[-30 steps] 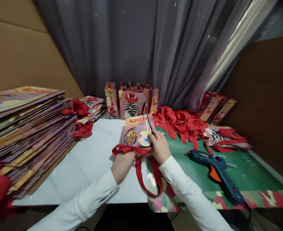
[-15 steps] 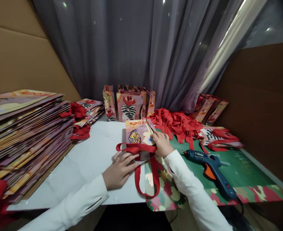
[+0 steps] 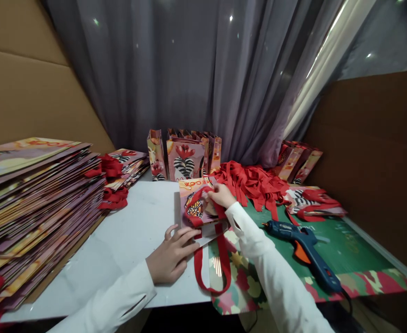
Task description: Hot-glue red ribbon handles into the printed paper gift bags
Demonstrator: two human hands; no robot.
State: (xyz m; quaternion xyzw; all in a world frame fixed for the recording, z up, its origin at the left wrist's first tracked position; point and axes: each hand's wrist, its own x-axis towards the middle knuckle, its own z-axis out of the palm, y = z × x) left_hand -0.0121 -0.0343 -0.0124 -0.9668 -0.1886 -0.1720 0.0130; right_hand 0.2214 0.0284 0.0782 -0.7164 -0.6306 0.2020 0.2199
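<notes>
A flat paper bag point(image 3: 188, 186) with a butterfly print lies in front of me on the table's middle. My right hand point(image 3: 222, 196) pinches a red ribbon handle point(image 3: 193, 219) at the bag's upper right, and the ribbon loops up over the print. With fingers spread, my left hand point(image 3: 171, 255) rests palm down at the bag's lower left edge, its fingertips by the bag's folded bottom part. A second red ribbon loop point(image 3: 214, 291) hangs from the near side toward the table's front edge.
A tall stack of flat bags point(image 3: 44, 208) stands at left. Upright bags point(image 3: 185, 159) line the back, beside a heap of red ribbons point(image 3: 252, 182). A blue glue gun point(image 3: 309, 249) lies on the green board point(image 3: 355, 245) at right, its cord trailing over the front edge.
My right hand has moved up and left from the bag's right edge, lifting the upper ribbon into a loop over the print. My left hand has stayed nearly in place.
</notes>
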